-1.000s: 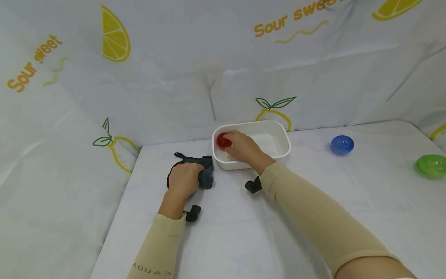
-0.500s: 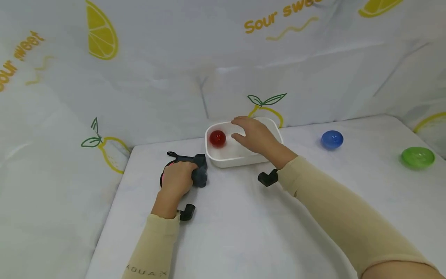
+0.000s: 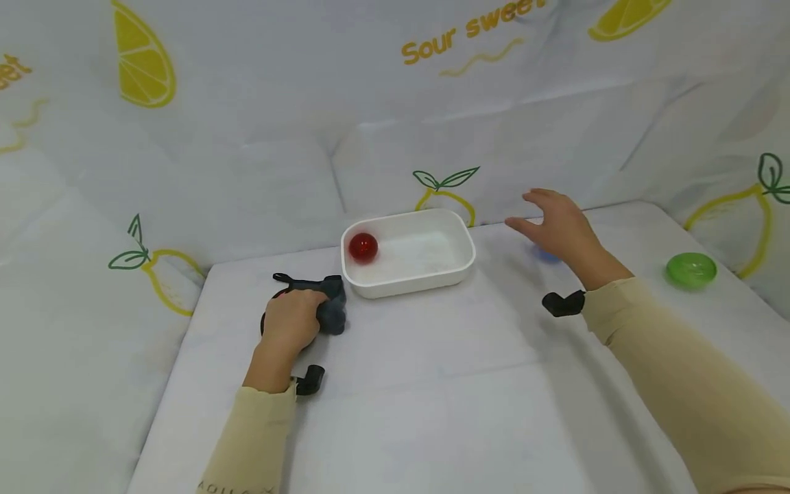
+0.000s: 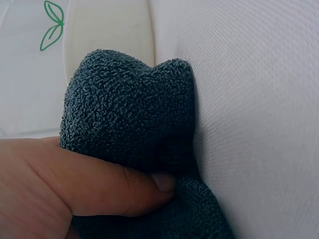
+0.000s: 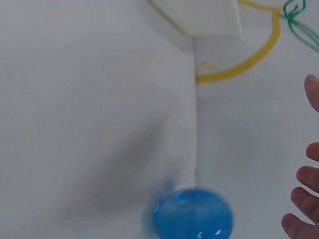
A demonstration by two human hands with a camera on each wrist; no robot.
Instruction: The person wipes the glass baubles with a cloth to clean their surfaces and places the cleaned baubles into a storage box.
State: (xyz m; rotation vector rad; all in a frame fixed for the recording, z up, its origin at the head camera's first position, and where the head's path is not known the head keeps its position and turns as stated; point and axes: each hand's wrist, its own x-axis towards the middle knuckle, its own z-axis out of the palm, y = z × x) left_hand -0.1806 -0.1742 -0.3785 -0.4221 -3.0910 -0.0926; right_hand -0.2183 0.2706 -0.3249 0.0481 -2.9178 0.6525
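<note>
Covering the table (image 3: 432,384) is a white cloth, on which a white tub (image 3: 459,264) holds a red ball (image 3: 363,247) at its left end. Left of the tub, the left hand (image 3: 290,321) grips a dark towel (image 4: 129,109), thumb curled round it. The right hand (image 3: 558,230) hovers with fingers (image 5: 305,195) spread and empty over a blue ball (image 5: 193,215); a green ball (image 3: 691,269) lies farther right.

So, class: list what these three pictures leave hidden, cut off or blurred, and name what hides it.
- Blue ball: in the head view almost wholly hidden behind the right hand; in the right wrist view blurred and cut by the bottom edge.
- Dark grey cloth: in the head view the left hand covers much of it, including a pink part beneath.
- White tub: only a corner shows in the right wrist view.
</note>
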